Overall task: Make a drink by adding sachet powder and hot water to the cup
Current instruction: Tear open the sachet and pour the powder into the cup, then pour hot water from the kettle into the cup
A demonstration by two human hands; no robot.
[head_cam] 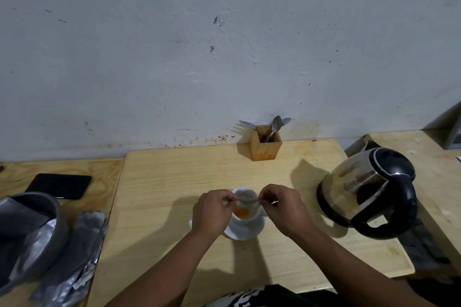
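head | both hands pinch sachet (247,199) over cup (245,217) | kettle (369,192) right | cutlery box (265,143) behind

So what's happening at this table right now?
A person is making a drink. The left hand and right hand hold a small sachet between them over a white cup on a saucer. Orange powder already lies in the cup. The kettle stands untouched to the right, so hot water appears not yet added.
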